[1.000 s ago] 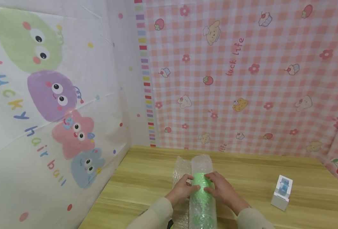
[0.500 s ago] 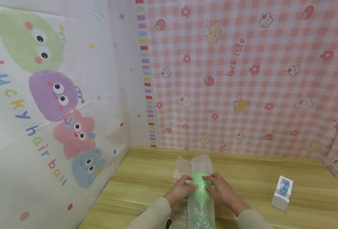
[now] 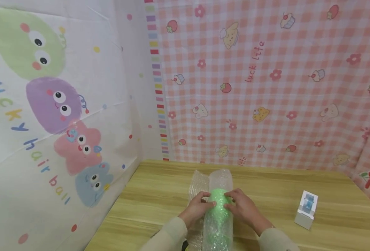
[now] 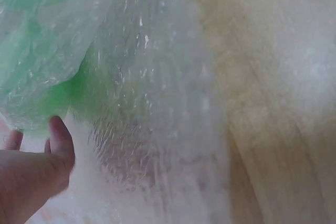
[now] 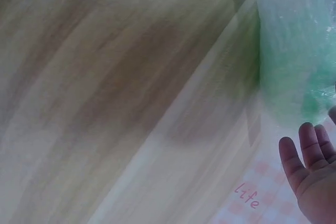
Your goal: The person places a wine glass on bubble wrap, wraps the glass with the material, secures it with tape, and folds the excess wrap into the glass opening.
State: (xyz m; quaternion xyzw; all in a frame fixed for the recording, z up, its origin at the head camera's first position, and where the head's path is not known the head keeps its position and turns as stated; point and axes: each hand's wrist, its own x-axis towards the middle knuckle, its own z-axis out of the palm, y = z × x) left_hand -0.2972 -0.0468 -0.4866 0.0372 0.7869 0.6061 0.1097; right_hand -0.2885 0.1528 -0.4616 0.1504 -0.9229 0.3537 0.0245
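A green, rounded object (image 3: 220, 211) lies under layers of clear bubble wrap (image 3: 221, 178), which form a long roll on the table. Flat bubble wrap (image 4: 173, 129) spreads out along the roll's left side. My left hand (image 3: 198, 208) holds the roll from the left, its thumb on top near the green object's far end. From the right, my right hand (image 3: 244, 210) grips the same part with thumb and index finger. In the right wrist view, its other fingers (image 5: 311, 148) extend by the wrapped end. The roll's near end runs out of the head view.
At the right on the wood-grain table (image 3: 266, 184) stands a small white box (image 3: 305, 220) with a light blue item (image 3: 308, 201) on top. A dark and yellow item (image 3: 185, 245) peeks out beside the left sleeve (image 3: 170, 233). Printed cloths hang behind and at left.
The wrapped roll has shifted slightly left at its near end, over the flat bubble wrap. Both hands stay on it, having moved only a little. The white box has not moved on the table.
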